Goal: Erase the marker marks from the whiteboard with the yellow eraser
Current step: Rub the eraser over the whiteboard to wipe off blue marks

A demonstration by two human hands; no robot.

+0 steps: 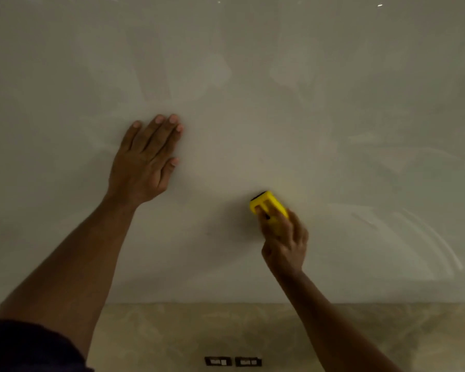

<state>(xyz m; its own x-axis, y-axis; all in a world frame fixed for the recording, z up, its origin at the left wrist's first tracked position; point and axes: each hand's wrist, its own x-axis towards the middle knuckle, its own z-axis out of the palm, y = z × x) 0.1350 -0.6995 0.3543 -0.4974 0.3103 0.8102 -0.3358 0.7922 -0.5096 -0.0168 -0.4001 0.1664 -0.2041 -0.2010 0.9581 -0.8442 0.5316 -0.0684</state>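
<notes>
Wiping the lower middle of the board

The right hand (283,237) grips the yellow plastic eraser (269,206), fingers curled round it, on the glossy whiteboard (279,89); flat overlapping strokes would suit the faint smears. Farther up, the left hand (145,162) presses flat, fingers straight.

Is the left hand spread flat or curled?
Spread flat: the left hand rests with straight fingers on the whiteboard.

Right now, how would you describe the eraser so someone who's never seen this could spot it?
The pale whiteboard fills most of the view. Low and right of centre, the right hand holds a small block against it: the yellow eraser. It is the only bright yellow thing, with a dark pad at its top end.
</notes>
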